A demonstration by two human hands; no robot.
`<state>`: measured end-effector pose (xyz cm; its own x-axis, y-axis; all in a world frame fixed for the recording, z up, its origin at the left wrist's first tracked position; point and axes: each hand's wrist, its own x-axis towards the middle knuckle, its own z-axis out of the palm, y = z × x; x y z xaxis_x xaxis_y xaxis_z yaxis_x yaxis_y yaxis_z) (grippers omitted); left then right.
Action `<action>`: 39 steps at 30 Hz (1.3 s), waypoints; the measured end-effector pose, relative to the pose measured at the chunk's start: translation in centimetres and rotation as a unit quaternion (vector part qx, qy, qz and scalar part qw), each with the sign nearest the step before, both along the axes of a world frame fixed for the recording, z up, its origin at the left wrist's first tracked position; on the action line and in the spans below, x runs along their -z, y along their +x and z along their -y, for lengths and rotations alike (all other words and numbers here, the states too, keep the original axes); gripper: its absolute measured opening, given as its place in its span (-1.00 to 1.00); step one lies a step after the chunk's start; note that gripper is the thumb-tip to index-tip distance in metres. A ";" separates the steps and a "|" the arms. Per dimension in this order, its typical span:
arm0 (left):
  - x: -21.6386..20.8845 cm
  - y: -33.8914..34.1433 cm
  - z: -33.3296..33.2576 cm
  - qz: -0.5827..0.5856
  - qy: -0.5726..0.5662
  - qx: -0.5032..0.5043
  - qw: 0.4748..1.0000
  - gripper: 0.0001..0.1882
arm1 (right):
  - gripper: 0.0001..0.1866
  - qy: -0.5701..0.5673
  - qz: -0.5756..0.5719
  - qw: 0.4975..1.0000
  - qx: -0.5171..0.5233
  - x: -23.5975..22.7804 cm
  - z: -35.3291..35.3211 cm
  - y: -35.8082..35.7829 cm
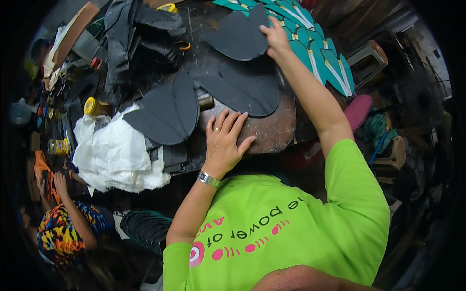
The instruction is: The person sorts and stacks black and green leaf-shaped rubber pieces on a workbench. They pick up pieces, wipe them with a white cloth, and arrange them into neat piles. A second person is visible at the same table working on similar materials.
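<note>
My right hand [276,40] grips the right edge of a dark grey two-lobed sheet piece [239,35] at the far side of the table. Closer to me, my left hand [225,138] lies with fingers spread on a worn brown board [272,131]; a ring and a wristwatch show on it. Its fingertips are beside the lower edge of a second dark grey piece [247,89]. A third piece [170,111], similarly shaped and with a curved line down it, rests to the left, partly over crumpled white cloth. A small block [206,101] sits between these two pieces.
Overlapping teal pieces with pale strips [315,53] cover the far right. Black sheet material [121,39] is heaped far left, near a yellow jar [95,106]. White cloth [116,155] hangs over the near edge. Another person [73,228] handles orange material at left. Plastic stools [371,60] stand right.
</note>
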<state>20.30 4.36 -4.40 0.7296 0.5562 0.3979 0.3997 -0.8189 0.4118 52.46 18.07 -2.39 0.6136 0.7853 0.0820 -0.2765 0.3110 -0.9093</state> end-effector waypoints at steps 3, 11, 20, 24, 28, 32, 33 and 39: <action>-0.2 0.1 -0.1 -0.004 -0.010 -0.001 1.000 -0.35 | -0.22 -0.036 0.018 0.997 0.072 1.3 -6.1 0.7; -0.4 0.2 -0.3 0.008 -0.041 -0.009 0.999 -0.36 | -0.25 -0.123 0.021 0.991 0.054 5.6 -12.2 1.0; 0.0 0.2 -0.3 0.012 -0.030 -0.012 0.999 -0.38 | -0.18 -0.191 0.125 0.972 0.058 6.6 -10.5 0.3; -0.1 0.1 -0.2 0.012 -0.041 -0.016 0.999 -0.40 | -0.08 -0.242 0.399 0.882 0.071 5.6 -9.7 0.4; -0.5 0.1 -0.1 -0.004 -0.034 -0.021 0.999 -0.33 | -0.05 -0.276 0.576 0.764 0.093 4.1 -8.6 0.1; -0.7 0.3 -0.2 -0.048 -0.007 0.002 0.999 -0.35 | -0.10 -0.249 0.590 0.755 0.140 3.4 -6.8 -1.7; -0.7 0.3 -0.1 -0.049 0.003 0.006 0.999 -0.37 | -0.13 -0.235 0.586 0.763 0.140 3.1 -6.3 -2.2; -0.5 0.2 -0.1 -0.006 0.027 0.011 1.000 -0.43 | -0.42 -0.218 0.585 0.775 0.096 -0.8 2.7 0.8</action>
<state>20.53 4.48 -3.89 0.7464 0.5184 0.4173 0.3867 -0.8482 0.3621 53.30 15.42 -1.56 0.4280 0.7988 0.4227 0.8307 -0.1635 -0.5321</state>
